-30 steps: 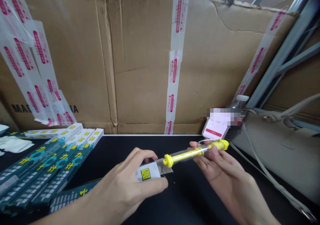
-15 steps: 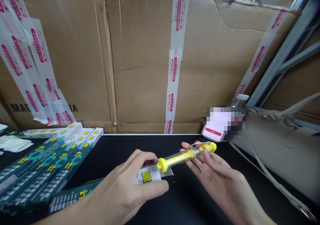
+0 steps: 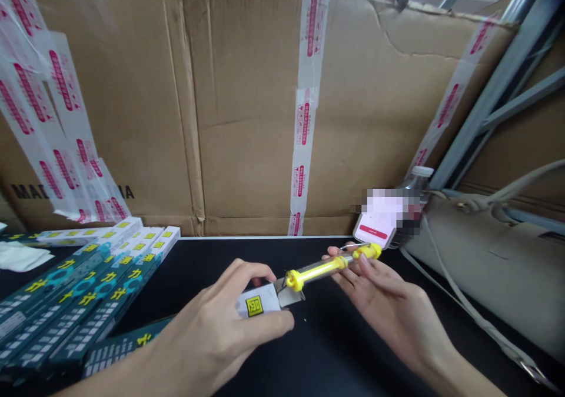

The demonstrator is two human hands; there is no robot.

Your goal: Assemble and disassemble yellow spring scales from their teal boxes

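- left hand (image 3: pixel 220 332) grip clamped on slim white-ended cardboard box (image 3: pixel 258 304), over black worktop (image 3: pixel 326 356)
- right hand (image 3: pixel 388 306) grip pinches clear yellow-capped plastic tube (image 3: pixel 324 267), tip at box mouth
- tube likely light, stiff, slick; hold near rear cap

The black tabletop (image 3: pixel 318 350) carries a row of long dark green boxes (image 3: pixel 88 291) lying side by side at its left. White paper (image 3: pixel 17 257) lies beyond them, at the far left edge. A beige bag (image 3: pixel 485 267) rests along the right side.
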